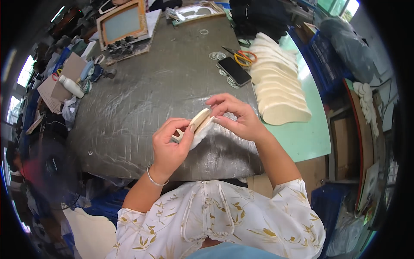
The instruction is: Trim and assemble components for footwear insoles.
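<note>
My left hand (171, 140) is closed around a cream padded piece (199, 121), a slim curved shape with pale layers, thumb on its near face. Soft white material (202, 135) hangs along its lower right side. At the upper end of the piece, my right hand (236, 116) has its thumb and some bent fingers against the edge, with the upper fingers reaching past it. Both hands hold the piece above the dark table (142, 86), near its front edge. What exactly lies between the right fingertips is partly hidden.
To the right, a row of overlapping cream pads (280, 82) rests on a pale green surface (308, 136). Close by lie a phone (234, 71), scissors (242, 57) and several white rings (217, 56). A white bottle (71, 86) and a wood-framed screen (123, 24) stand at the left.
</note>
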The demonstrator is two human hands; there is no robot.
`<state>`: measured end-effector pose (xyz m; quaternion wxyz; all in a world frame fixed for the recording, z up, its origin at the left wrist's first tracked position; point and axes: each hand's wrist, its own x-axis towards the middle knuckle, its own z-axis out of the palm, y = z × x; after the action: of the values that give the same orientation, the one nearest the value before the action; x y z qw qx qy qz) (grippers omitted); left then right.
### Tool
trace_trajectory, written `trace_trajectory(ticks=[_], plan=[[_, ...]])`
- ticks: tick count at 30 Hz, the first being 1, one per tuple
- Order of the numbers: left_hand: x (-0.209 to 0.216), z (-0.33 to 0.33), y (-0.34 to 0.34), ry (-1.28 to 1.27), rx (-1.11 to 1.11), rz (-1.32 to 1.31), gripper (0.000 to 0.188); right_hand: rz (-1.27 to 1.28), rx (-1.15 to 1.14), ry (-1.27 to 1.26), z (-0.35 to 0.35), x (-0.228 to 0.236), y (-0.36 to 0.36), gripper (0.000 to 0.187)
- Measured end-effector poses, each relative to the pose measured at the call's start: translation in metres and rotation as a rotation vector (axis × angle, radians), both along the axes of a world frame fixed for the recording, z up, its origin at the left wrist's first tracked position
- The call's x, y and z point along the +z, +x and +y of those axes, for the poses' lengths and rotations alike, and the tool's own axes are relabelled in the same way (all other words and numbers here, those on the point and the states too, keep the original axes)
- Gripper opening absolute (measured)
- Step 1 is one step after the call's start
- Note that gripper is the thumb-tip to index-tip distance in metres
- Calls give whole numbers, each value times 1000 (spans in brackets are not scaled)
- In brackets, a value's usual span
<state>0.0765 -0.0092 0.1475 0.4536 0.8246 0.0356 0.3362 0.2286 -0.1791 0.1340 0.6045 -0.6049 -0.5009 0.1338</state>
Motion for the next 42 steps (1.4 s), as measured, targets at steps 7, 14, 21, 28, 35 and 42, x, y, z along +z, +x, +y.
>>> trace_trajectory(ticks=[7, 14, 21, 28, 35, 42], plan=[[18, 24, -14, -100, -58, -50, 9, -127, 2, 1, 27, 45, -15, 7], [21, 31, -23, -328, -122, 6, 16, -177, -87, -58, 37, 59, -29, 7], [21, 34, -29, -316, -117, 36, 13, -296, -188, -91, 40, 71, -53, 8], [22, 48, -40, -357, -162, -105, 13, -161, -140, 93, 29, 65, -68, 26], [17, 46, -42, -435, -120, -132, 14, -186, -246, 216, 30, 47, -73, 18], [14, 39, -37, -487, -94, -140, 15, -243, -332, 257, 29, 36, -75, 17]])
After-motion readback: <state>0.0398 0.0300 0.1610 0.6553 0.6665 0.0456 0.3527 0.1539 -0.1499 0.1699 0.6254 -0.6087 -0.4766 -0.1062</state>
